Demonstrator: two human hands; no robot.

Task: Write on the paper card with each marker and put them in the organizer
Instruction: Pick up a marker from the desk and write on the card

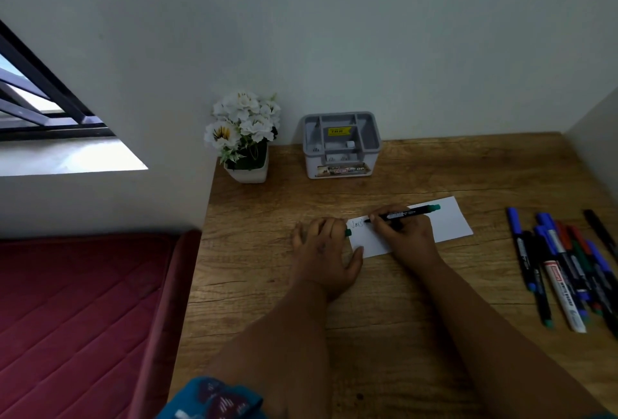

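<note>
Right hand (406,234) pinches the green marker (406,214) low on its barrel; light, stiff, slippery. Left hand (322,251) holds its cap (348,233), steadying the paper card (448,221).

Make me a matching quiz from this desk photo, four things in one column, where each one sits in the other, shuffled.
Things:
1. grey plastic organizer
2. white flowers in a white pot
3. pile of loose markers
4. green-capped black marker

Places:
A. right edge of the wooden desk
B. gripped in the right hand over the white paper card
C. back left corner
D. back centre, against the wall

Pairs: 1-D, 2-C, 3-A, 4-B
</note>
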